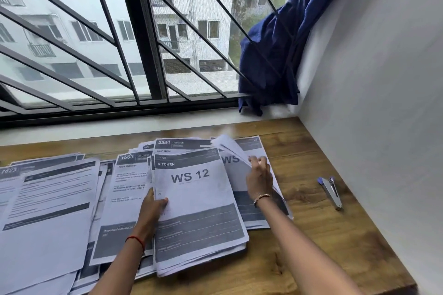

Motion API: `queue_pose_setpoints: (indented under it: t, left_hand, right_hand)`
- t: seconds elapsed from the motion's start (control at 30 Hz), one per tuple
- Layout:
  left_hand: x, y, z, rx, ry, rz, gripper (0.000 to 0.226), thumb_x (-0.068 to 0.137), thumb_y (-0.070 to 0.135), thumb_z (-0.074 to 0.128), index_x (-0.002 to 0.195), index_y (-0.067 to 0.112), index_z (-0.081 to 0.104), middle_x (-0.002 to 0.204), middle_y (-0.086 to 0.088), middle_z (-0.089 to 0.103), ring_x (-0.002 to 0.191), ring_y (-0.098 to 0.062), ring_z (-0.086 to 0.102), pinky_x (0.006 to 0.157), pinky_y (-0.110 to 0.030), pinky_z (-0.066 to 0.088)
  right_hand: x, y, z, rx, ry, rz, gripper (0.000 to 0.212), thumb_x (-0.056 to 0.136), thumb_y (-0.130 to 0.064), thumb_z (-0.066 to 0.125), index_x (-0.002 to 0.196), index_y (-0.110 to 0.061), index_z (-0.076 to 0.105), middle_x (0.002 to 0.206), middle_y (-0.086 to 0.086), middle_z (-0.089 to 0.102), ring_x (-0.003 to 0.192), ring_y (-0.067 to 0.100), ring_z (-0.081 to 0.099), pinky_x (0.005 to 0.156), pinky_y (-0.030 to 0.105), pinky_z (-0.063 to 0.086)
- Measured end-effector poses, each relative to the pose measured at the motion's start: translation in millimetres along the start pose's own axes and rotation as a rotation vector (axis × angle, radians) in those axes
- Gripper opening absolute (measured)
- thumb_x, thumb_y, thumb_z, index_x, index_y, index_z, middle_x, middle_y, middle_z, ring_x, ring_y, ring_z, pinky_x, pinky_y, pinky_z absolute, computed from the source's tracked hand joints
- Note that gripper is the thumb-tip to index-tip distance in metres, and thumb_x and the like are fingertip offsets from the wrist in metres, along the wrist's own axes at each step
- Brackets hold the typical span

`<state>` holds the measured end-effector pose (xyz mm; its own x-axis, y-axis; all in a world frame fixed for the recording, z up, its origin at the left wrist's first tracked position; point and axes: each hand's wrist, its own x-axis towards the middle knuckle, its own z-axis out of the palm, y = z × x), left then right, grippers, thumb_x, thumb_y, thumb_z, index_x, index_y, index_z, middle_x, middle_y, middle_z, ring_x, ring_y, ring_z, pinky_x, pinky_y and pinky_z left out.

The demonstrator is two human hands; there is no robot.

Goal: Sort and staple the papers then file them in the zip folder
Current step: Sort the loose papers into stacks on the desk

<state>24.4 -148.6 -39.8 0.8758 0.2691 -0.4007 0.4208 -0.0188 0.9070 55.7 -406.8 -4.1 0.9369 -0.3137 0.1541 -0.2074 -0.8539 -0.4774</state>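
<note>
Printed sheets lie spread over the wooden desk. My left hand grips the left edge of a stack topped by a sheet reading "KITCHEN WS 12", thumb on top. To its right, my right hand pinches the curled edge of a sheet from another pile marked "WS" and lifts it. More sheets numbered 1563 and 2384 lie behind. A blue and silver stapler lies on the desk to the right, apart from both hands. No zip folder is in view.
A wide pile of papers covers the desk's left side. The white wall borders the desk on the right. A barred window and sill run along the back, with a blue curtain bunched in the corner. Bare wood shows at right.
</note>
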Motion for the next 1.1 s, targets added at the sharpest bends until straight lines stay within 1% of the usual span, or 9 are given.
queue_pose_setpoints:
  t: [0.17, 0.33, 0.47, 0.57, 0.63, 0.8, 0.87, 1.0, 1.1]
  left_hand:
    - [0.2, 0.4, 0.1, -0.003, -0.001, -0.001, 0.042, 0.086, -0.014, 0.046, 0.125, 0.001, 0.046, 0.104, -0.014, 0.058, 0.079, -0.028, 0.056, 0.062, -0.028, 0.046]
    - [1.4, -2.4, -2.5, 0.017, -0.013, -0.002, 0.041, 0.084, -0.014, 0.047, 0.123, 0.001, 0.048, 0.108, -0.021, 0.062, 0.082, -0.030, 0.058, 0.073, -0.034, 0.047]
    - [1.4, -2.0, -0.9, -0.002, -0.009, 0.000, 0.043, 0.084, -0.015, 0.047, 0.123, 0.003, 0.047, 0.106, -0.018, 0.061, 0.085, -0.030, 0.058, 0.078, -0.037, 0.046]
    - [2.1, -2.6, -1.3, 0.006, -0.003, -0.005, 0.043, 0.084, -0.014, 0.047, 0.124, 0.002, 0.047, 0.108, -0.019, 0.061, 0.086, -0.031, 0.059, 0.080, -0.038, 0.047]
    - [1.9, -2.3, -1.8, 0.016, -0.005, -0.009, 0.044, 0.084, -0.014, 0.048, 0.125, 0.002, 0.047, 0.110, -0.019, 0.061, 0.088, -0.032, 0.060, 0.083, -0.040, 0.049]
    - [1.4, -1.9, -2.2, 0.014, -0.015, -0.002, 0.044, 0.084, -0.013, 0.047, 0.125, 0.002, 0.047, 0.112, -0.020, 0.061, 0.090, -0.033, 0.060, 0.085, -0.043, 0.049]
    - [0.5, -1.1, -2.1, 0.004, -0.015, -0.004, 0.044, 0.084, -0.014, 0.047, 0.125, 0.003, 0.046, 0.111, -0.018, 0.061, 0.089, -0.032, 0.060, 0.082, -0.039, 0.049]
    - [0.6, -1.7, -2.3, 0.017, -0.019, 0.001, 0.043, 0.084, -0.012, 0.048, 0.123, 0.005, 0.048, 0.113, -0.020, 0.062, 0.088, -0.032, 0.060, 0.082, -0.039, 0.050]
    - [-1.5, -0.4, -2.7, 0.013, -0.035, 0.000, 0.040, 0.084, -0.012, 0.047, 0.119, 0.009, 0.049, 0.113, -0.021, 0.062, 0.090, -0.034, 0.061, 0.085, -0.043, 0.051]
  right_hand:
    - [20.0, 28.3, -2.4, 0.082, -0.099, 0.283, 0.045, 0.083, 0.003, 0.040, 0.125, -0.008, 0.052, 0.123, 0.022, 0.048, 0.117, 0.039, 0.040, 0.097, 0.038, 0.034]
    - [29.2, 32.0, -4.2, 0.146, -0.152, 0.346, 0.040, 0.082, -0.002, 0.044, 0.118, -0.013, 0.057, 0.123, 0.019, 0.052, 0.119, 0.037, 0.040, 0.101, 0.041, 0.029]
    - [20.8, 11.9, -2.8, 0.081, 0.044, 0.196, 0.035, 0.079, 0.003, 0.047, 0.108, -0.008, 0.063, 0.112, 0.018, 0.056, 0.107, 0.038, 0.050, 0.088, 0.039, 0.036]
    - [6.1, -3.6, 1.0, -0.053, 0.110, -0.180, 0.039, 0.063, 0.013, 0.055, 0.097, -0.004, 0.064, 0.091, 0.018, 0.062, 0.076, 0.039, 0.063, 0.056, 0.038, 0.049]
    - [-0.8, -8.6, 7.6, -0.187, 0.086, -0.296, 0.057, 0.054, 0.009, 0.059, 0.108, -0.007, 0.061, 0.086, 0.013, 0.065, 0.061, 0.031, 0.064, 0.040, 0.030, 0.048]
    - [0.7, -21.9, 5.6, -0.137, 0.055, -0.075, 0.025, 0.084, 0.009, 0.040, 0.098, 0.003, 0.061, 0.103, 0.022, 0.055, 0.087, 0.039, 0.061, 0.064, 0.041, 0.052]
    - [12.3, -26.0, -7.6, -0.105, 0.124, -0.052, 0.027, 0.093, 0.005, 0.032, 0.103, 0.003, 0.058, 0.112, 0.022, 0.051, 0.093, 0.038, 0.060, 0.071, 0.042, 0.050]
    - [39.9, -54.4, -50.8, 0.014, 0.411, -0.096, 0.021, 0.080, 0.011, 0.051, 0.095, 0.001, 0.062, 0.093, 0.021, 0.061, 0.070, 0.039, 0.066, 0.054, 0.036, 0.049]
    - [56.3, -80.8, -85.7, 0.189, 0.547, -0.074, 0.041, 0.076, 0.012, 0.042, 0.108, -0.006, 0.061, 0.107, 0.016, 0.060, 0.081, 0.041, 0.063, 0.060, 0.040, 0.047]
